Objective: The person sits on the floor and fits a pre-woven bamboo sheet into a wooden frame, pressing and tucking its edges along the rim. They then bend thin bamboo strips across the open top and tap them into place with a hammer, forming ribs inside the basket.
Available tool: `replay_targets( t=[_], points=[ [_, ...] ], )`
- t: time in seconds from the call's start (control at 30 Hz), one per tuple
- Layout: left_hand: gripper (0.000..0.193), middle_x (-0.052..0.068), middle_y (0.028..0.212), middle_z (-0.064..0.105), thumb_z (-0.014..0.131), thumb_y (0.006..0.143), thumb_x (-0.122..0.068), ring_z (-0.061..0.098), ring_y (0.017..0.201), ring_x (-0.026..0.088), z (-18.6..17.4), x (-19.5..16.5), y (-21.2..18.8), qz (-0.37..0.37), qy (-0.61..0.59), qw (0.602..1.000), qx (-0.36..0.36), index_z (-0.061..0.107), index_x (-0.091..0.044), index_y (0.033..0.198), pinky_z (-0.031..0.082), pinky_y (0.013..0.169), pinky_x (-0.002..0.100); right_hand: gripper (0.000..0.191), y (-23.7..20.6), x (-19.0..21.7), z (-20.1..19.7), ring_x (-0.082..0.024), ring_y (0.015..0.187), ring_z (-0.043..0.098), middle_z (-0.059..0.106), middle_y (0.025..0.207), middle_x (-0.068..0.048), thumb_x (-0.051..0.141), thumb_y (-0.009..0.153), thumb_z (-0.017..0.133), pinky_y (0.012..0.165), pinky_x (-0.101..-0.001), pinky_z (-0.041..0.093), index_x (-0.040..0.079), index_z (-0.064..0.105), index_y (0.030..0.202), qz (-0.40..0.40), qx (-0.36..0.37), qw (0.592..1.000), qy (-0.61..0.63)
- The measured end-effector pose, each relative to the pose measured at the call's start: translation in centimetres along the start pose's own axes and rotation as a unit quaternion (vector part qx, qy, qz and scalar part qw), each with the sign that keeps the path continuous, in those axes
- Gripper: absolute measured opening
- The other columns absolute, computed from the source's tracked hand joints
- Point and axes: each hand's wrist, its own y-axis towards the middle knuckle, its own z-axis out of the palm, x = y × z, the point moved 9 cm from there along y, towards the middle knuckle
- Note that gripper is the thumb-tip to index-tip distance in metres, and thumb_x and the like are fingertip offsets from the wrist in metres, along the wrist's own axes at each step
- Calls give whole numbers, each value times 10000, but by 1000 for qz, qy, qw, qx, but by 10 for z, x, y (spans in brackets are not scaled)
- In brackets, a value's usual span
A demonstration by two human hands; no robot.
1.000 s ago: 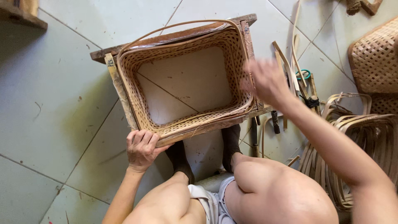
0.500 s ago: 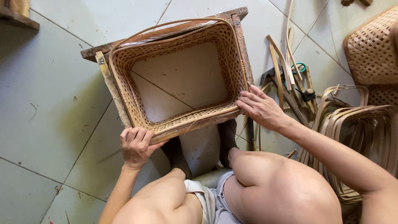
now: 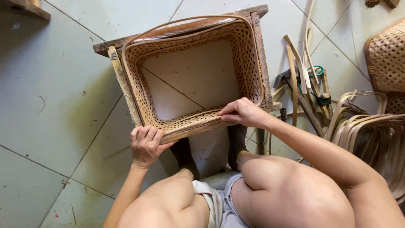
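Woven bamboo, the bottomless basket frame (image 3: 194, 76) on the tiled floor (image 3: 55, 93) looks light yet springy, best held by its stiff rim, where the left hand (image 3: 145, 145) clasps and the right hand (image 3: 240, 113) pinches.

Matt woven cane basket (image 3: 194, 76) on a rough wooden frame (image 3: 261, 50), over smooth floor tiles (image 3: 55, 97).

A rectangular, bottomless woven bamboo basket frame (image 3: 249, 63) rests on a wooden stool, its near rim under the left hand (image 3: 145, 145) and pinched by the right hand (image 3: 240, 112).
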Motion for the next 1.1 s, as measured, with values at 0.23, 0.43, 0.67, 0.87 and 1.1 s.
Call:
replay_targets(
  t=[0.23, 0.43, 0.67, 0.87, 1.1],
  points=[
    [437, -8, 919, 643, 844, 711, -507, 600, 979, 217, -3, -1, 2, 6, 5, 1000, -18, 697, -149, 914, 417, 1005, 431, 439, -14, 29, -14, -278, 1128, 682, 717, 1233, -102, 314, 842, 810, 992, -432, 502, 132, 715, 1230, -85, -29, 987, -132],
    [454, -3, 913, 640, 845, 715, -524, 599, 974, 222, -3, -1, 1, 5, 10, 1000, -21, 689, -140, 899, 418, 1002, 431, 854, -86, 21, -45, -300, 1339, 463, 529, 1365, -116, 373, 684, 802, 1176, -532, 307, 62, 486, 1414, -86, -51, 885, -454],
    [472, 1, 903, 629, 851, 708, -536, 593, 972, 224, -3, -2, 2, 0, 7, 1000, -19, 685, -135, 895, 420, 996, 428, 540, -96, 5, -38, -258, 1362, 504, 606, 1344, -100, 138, 861, 630, 1246, -453, 297, 30, 558, 1386, -151, -104, 836, -517],
    [478, 0, 920, 644, 851, 675, -529, 600, 991, 226, -4, -3, 2, 7, 10, 1000, -28, 693, -139, 901, 423, 995, 432, 440, -92, 4, -35, -260, 1293, 542, 637, 1249, -95, 108, 842, 633, 1228, -437, 328, 20, 625, 1273, -158, -106, 850, -492],
    [470, -9, 926, 638, 865, 684, -518, 604, 1000, 219, -10, -5, 1, 12, -6, 998, -59, 689, -148, 913, 429, 989, 418, 363, -92, 11, -35, -220, 1235, 568, 642, 1171, -60, 99, 827, 637, 1206, -425, 350, 59, 648, 1188, -148, -137, 835, -512]
  ],
)
